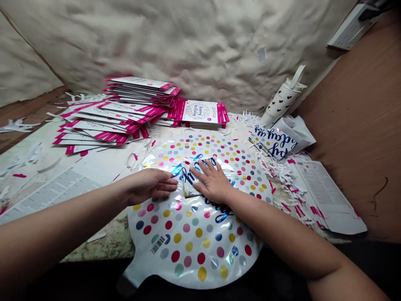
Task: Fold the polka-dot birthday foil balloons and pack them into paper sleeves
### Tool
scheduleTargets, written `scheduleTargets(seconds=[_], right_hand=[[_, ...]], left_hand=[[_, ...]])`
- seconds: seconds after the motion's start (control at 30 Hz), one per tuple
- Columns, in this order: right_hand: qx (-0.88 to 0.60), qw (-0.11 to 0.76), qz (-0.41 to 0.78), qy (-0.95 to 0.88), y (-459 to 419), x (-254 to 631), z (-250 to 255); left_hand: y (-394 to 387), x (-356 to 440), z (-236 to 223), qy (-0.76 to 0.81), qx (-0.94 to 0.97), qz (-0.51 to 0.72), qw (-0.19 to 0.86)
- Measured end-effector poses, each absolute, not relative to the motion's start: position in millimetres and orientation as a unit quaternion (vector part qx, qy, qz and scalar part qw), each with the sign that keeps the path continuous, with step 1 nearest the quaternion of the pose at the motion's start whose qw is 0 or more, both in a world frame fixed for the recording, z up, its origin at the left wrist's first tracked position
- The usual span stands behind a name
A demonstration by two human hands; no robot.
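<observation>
A round foil balloon [194,242] with coloured polka dots and blue script lies flat in front of me, its tail at the bottom left. Part of it is folded over at the middle. My right hand [211,182] presses flat on that fold with the fingers spread. My left hand [153,184] rests on the foil with its fingertips against the fold's left edge, holding nothing. Another folded foil piece with blue lettering [272,142] lies at the far right of the balloon, apart from both hands.
Packaged balloons with pink header strips [125,113] lie in loose piles behind the balloon. A white heart-patterned bottle [282,102] stands at the back right. Printed paper sheets [326,196] and shredded white-and-pink scraps [275,167] lie to the right. A wall socket strip [351,31] is top right.
</observation>
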State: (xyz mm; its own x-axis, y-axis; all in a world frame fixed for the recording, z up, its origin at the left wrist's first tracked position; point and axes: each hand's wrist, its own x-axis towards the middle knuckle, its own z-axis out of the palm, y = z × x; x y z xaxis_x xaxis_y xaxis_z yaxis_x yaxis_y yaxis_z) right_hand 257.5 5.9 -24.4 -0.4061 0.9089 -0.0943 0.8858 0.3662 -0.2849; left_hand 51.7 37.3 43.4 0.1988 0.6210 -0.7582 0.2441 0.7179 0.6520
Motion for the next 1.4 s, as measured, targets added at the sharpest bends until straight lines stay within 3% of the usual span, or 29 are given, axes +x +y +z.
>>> scheduleTargets(seconds=[0.17, 0.33, 0.43, 0.53, 0.63, 0.77, 0.9, 1.0, 1.13, 1.23, 1.3, 1.4], right_hand=[[-0.52, 0.073, 0.155, -0.837, 0.4, 257.5, -17.8], [-0.447, 0.212, 0.109, -0.862, -10.6, 280.8, -9.6], [-0.542, 0.305, 0.088, -0.778, -13.2, 326.0, 9.9], [-0.687, 0.359, -0.055, -0.629, -2.0, 390.2, 35.9], [-0.782, 0.258, -0.158, -0.545, 24.2, 446.7, 44.3], [-0.859, 0.123, -0.043, -0.496, 60.2, 485.0, 15.1], [-0.88, 0.116, 0.024, -0.459, 72.1, 500.4, -13.6], [-0.88, 0.135, 0.045, -0.453, 67.9, 505.5, -12.0], [-0.856, 0.194, 0.036, -0.477, 53.0, 490.1, 11.4], [-0.805, 0.239, 0.049, -0.54, 24.7, 455.5, 31.6], [-0.738, 0.231, 0.137, -0.619, -7.2, 425.0, 41.5], [-0.528, 0.136, 0.397, -0.738, -63.0, 378.4, 47.2]], left_hand=[[46.5, 69.9, 30.3, 0.592, 0.384, 0.076, 0.704], [54.5, 96.0, 33.8, 0.534, 0.393, 0.146, 0.734], [36.2, 105.7, 39.5, 0.463, 0.426, 0.175, 0.757], [1.4, 112.7, 35.1, 0.387, 0.619, 0.102, 0.676], [-34.0, 121.4, 26.6, 0.273, 0.813, 0.009, 0.515], [-64.0, 142.7, 22.4, 0.168, 0.911, -0.093, 0.364], [-78.9, 163.9, 19.8, 0.133, 0.942, -0.198, 0.235], [-90.3, 168.8, 15.1, 0.109, 0.948, -0.225, 0.199], [-104.1, 162.3, 14.3, 0.112, 0.948, -0.223, 0.196], [-99.6, 150.2, 18.7, 0.17, 0.934, -0.183, 0.254], [-85.8, 139.8, 20.2, 0.243, 0.892, -0.136, 0.355], [-55.5, 127.1, 17.2, 0.32, 0.752, -0.121, 0.563]])
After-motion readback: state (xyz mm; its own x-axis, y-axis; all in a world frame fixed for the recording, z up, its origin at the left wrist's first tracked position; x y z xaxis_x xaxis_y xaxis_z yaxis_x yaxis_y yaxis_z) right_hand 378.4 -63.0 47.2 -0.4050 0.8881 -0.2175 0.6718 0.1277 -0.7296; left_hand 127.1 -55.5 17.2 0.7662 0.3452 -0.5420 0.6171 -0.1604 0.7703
